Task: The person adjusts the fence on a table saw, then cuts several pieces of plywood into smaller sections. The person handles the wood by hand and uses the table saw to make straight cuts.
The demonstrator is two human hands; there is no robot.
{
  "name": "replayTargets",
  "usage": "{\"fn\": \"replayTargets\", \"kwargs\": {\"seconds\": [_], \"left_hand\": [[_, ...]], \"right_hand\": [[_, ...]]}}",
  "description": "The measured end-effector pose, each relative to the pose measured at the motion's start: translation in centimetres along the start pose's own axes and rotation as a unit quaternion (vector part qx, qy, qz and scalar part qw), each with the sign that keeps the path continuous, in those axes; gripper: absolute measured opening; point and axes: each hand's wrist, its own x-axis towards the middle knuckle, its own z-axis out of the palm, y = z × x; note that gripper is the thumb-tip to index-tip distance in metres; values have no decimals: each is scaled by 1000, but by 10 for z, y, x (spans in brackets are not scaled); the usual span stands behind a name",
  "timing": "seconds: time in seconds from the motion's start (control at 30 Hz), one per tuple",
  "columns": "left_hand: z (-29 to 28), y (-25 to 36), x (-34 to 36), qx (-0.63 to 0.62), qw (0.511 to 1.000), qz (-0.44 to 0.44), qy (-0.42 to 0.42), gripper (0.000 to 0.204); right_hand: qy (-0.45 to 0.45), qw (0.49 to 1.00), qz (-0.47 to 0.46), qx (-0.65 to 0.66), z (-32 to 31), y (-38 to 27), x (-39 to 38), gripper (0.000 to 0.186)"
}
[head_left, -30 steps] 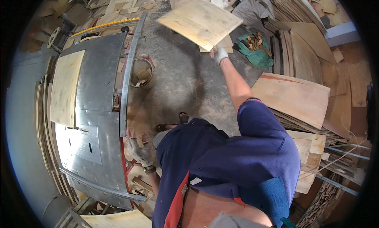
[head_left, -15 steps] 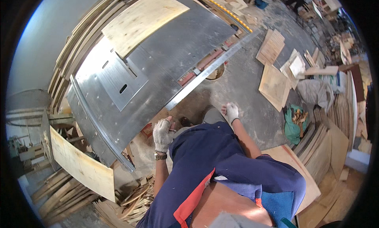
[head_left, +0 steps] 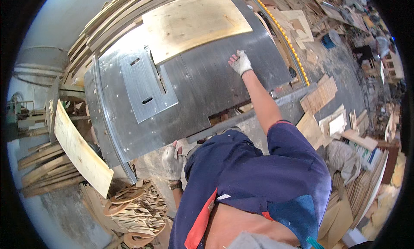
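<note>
My right hand (head_left: 241, 63), in a white glove with bare fingertips, reaches out over the grey metal saw table (head_left: 194, 93). Its fingers are loosely bent and apart, with nothing in them. Just beyond them lies a pale plywood sheet (head_left: 194, 22), flat on the table beside the slotted metal insert plate (head_left: 148, 85). My left hand (head_left: 173, 162), gloved too and with a watch at the wrist, hangs by the table's near edge. Its fingers are loosely apart and hold nothing I can see.
A metal rail (head_left: 108, 119) borders the table's left side. Nearby leans a curved plywood panel (head_left: 79, 147), above a heap of wood scraps (head_left: 142, 210). Boards (head_left: 319, 96) lie on the floor at right. Another person (head_left: 371, 50) is far off at upper right.
My right hand has moved from beside my leg up and forward over the table. My left hand stays low near the table edge. The view has shifted, with the table now further right.
</note>
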Motion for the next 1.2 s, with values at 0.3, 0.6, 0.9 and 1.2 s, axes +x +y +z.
{"fn": "replayTargets", "kwargs": {"seconds": [0.3,0.6,0.9,1.2], "left_hand": [[30,89,17,28,985,-165,49,34],[25,97,18,55,975,-213,30,40],[47,71,18,-420,828,-351,124,49],[146,-23,44,-688,581,-433,-4,51]], "right_hand": [[-18,997,33,67,123,-58,138,43],[136,960,-16,-246,123,-64,195,53],[62,986,-79,-133,-47,-49,71,46],[82,994,-49,-51,-242,34,-228,25]]}}
